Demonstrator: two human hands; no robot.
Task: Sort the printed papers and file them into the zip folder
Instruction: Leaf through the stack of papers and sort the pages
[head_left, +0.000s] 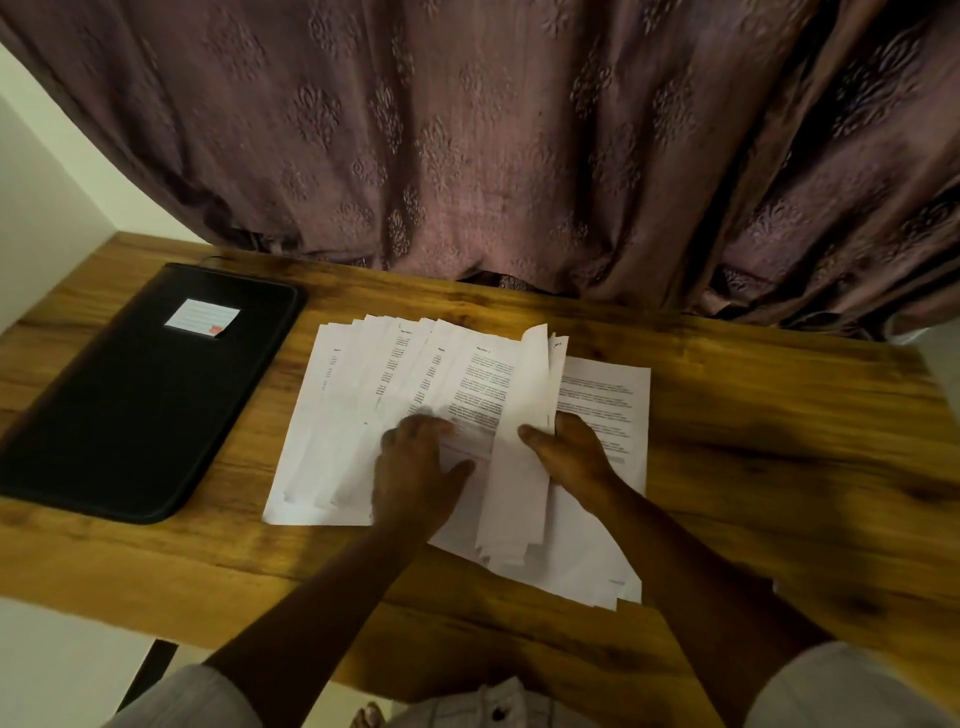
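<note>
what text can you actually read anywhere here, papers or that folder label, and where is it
No text can be read.
On the printed papers: bold headings and paragraphs, too blurred to read.
On the label of the zip folder: ruled lines and a red mark, no readable words.
Nothing else shows any text.

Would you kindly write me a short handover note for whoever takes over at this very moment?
Left hand: rests on the fanned printed papers; blurred.
Right hand: pinches a raised sheaf from the pile.
More sheets lie flat underneath, on the right.
Black zip folder: closed, flat on the wooden table, left of the papers.
Done: papers spread out.
Left: finish sorting, open the folder, file everything.
</note>
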